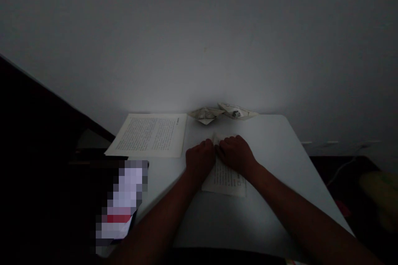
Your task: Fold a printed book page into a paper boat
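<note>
A printed sheet of paper lies on the white table in front of me. My left hand and my right hand rest side by side on its far end, fingers curled and pressing down on the paper. The sheet's far edge pokes up between my knuckles. The scene is dim.
A stack of printed pages lies at the table's far left. Two folded paper boats sit against the white wall at the back. A blurred-out dark object occupies the near left. A dark floor lies to the right.
</note>
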`<state>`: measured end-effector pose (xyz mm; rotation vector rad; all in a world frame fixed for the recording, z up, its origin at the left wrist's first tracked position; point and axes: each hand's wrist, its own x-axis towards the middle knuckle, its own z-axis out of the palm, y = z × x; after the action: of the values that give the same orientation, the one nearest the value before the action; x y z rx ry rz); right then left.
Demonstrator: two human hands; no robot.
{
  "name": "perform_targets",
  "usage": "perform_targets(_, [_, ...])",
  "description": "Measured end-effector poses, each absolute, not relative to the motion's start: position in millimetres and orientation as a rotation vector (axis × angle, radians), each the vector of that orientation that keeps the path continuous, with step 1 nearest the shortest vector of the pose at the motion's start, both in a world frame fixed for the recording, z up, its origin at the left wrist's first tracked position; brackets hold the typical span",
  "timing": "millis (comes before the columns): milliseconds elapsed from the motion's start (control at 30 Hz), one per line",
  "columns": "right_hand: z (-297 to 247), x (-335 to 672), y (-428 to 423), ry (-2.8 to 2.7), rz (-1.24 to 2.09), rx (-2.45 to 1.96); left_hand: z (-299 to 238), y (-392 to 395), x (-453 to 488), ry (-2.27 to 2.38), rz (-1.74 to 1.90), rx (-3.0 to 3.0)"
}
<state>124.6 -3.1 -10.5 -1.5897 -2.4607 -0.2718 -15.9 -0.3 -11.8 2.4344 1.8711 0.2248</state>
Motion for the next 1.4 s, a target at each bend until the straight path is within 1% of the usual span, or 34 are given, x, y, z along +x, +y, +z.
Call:
perform_targets(167, [-13,122,2,-2.443,-0.315,-1.539,-13,-2,-17,1.859,0.214,2.460])
perform_targets(333, [-18,129,0,-2.363,-0.425,-1.486,-13,-4,-15,1.883,0.221,2.483])
perform_targets(500, [-20,143,-5,-2.333,-0.508,-1.510,-14,-4,-15,1.895,0.233,2.499])
perform_targets(767, [-15,164,-16,-2.393,-0.578,-1.496,-18,-3,-15,1.892,0.278,2.491])
perform_targets(1100, [-20,155,-20,-2.541,-0.462,-1.335,-12,-6,-12,1.911,0.223,2.450])
perform_targets(1400, [-14,149,-45,-2.493,-0.438,-1.504,-15,-5,-11,1.906,0.241,2.449])
